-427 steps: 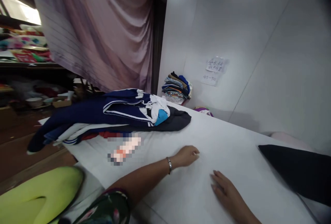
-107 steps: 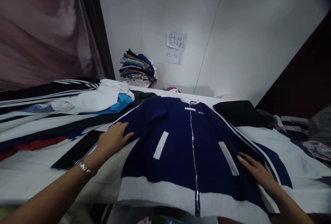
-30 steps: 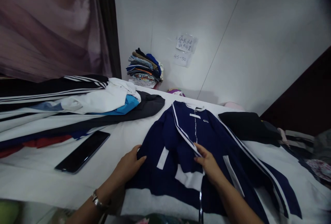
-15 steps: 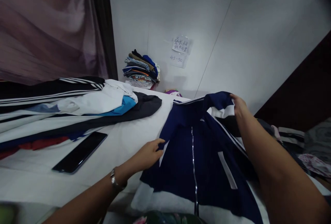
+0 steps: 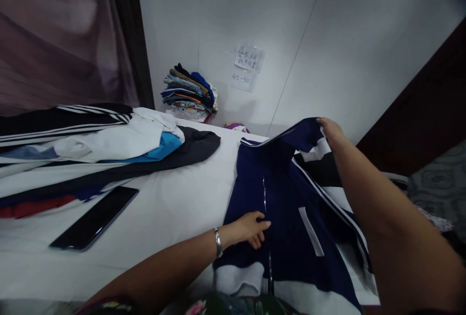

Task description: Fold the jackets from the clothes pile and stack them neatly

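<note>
A navy zip jacket (image 5: 284, 193) with white cuffs and hem lies front up on the white-covered surface. Its left-side sleeve is laid over the front, with the white cuff (image 5: 242, 278) low beside the zip. My left hand (image 5: 251, 230) rests on the jacket near the zip, fingers apart and nothing visible in them. My right hand (image 5: 330, 131) pinches the jacket's upper right part, near a white band, and lifts it a little off the surface.
To the left lie spread garments, among them a white one (image 5: 109, 140), with a black phone (image 5: 96, 218) in front. A folded clothes stack (image 5: 189, 92) stands by the wall, below paper signs (image 5: 247, 67). More dark clothing (image 5: 318, 169) lies to the right.
My left hand has moved right from the jacket's left edge to near the zip, bringing the sleeve inward. The right hand keeps hold of the upper right part. The view has shifted slightly right.
</note>
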Demonstrator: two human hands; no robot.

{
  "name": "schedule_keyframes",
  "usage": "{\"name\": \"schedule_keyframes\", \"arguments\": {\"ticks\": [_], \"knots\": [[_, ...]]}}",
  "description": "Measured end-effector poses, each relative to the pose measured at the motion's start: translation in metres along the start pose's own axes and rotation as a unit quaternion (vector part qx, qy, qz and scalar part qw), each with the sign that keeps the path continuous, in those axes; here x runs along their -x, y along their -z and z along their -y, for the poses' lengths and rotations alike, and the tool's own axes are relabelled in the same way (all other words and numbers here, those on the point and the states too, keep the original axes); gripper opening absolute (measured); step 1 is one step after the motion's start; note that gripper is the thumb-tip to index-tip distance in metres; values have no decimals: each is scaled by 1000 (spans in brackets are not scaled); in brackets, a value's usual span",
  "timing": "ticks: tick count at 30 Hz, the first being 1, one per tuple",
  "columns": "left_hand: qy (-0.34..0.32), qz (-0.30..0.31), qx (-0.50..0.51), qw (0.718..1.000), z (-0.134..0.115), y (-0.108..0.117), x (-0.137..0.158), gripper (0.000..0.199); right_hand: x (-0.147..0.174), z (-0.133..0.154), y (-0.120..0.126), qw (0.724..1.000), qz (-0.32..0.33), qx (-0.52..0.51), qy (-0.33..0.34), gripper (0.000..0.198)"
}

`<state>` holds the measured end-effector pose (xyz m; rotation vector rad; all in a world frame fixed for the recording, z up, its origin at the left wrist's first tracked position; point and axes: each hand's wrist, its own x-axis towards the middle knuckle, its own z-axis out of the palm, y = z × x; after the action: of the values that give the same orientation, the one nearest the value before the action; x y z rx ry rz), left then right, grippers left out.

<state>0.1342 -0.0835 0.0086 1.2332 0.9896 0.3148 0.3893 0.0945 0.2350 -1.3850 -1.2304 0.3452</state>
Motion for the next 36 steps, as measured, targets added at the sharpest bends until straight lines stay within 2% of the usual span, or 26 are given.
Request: {"name": "schedule_keyframes", "arguments": {"ticks": [2, 4, 6, 8, 10, 11, 13, 16, 20, 22, 24, 27, 29, 30, 32, 34, 35, 36], "knots": [[-29, 15, 43, 999, 1, 7, 3, 53, 11, 10, -2, 999, 37, 25, -6, 15], [-81, -26, 25, 996, 1, 21, 6, 40, 24, 22, -4, 994, 102, 50, 1, 21], [-141, -121, -34, 982, 0, 40, 9, 31, 39, 38, -3, 983, 158, 87, 23, 26], [-189, -242, -115, 945, 0, 60, 11, 28, 57, 56, 0, 971, 188, 140, 51, 30], [-195, -325, -147, 914, 2, 77, 10, 27, 79, 73, 2, 954, 212, 199, 74, 31], [-183, -342, -138, 911, 3, 83, 9, 28, 92, 79, 2, 943, 230, 224, 85, 31], [-149, -338, -91, 925, 6, 91, 5, 31, 125, 83, -6, 919, 277, 259, 112, 33], [-116, -317, -38, 941, 11, 94, -1, 37, 185, 63, -32, 868, 376, 289, 147, 37], [-101, -305, 4, 947, 14, 95, 2, 46, 257, 13, -74, 797, 504, 317, 101, 42], [-109, -305, 10, 946, 16, 95, 4, 47, 279, -5, -85, 784, 543, 288, 88, 48], [-125, -307, 5, 943, 18, 95, 4, 44, 290, -14, -87, 786, 561, 239, 96, 55], [-148, -315, -16, 937, 21, 94, -2, 38, 290, -19, -82, 791, 579, 165, 108, 59], [-152, -323, -31, 934, 23, 92, -6, 38, 277, -26, -80, 794, 594, 117, 64, 54], [-152, -326, -37, 933, 24, 92, -8, 40, 267, -31, -81, 804, 586, 98, 29, 50], [-154, -327, -46, 931, 25, 90, -9, 42, 238, -47, -84, 851, 517, 83, -28, 41], [-156, -322, -53, 932, 24, 89, -9, 42, 204, -69, -88, 919, 375, 111, -45, 34], [-156, -319, -55, 933, 24, 89, -9, 42, 188, -82, -90, 940, 306, 134, -69, 30], [-156, -315, -56, 935, 23, 89, -8, 42, 174, -94, -91, 950, 254, 148, -108, 29]]}}
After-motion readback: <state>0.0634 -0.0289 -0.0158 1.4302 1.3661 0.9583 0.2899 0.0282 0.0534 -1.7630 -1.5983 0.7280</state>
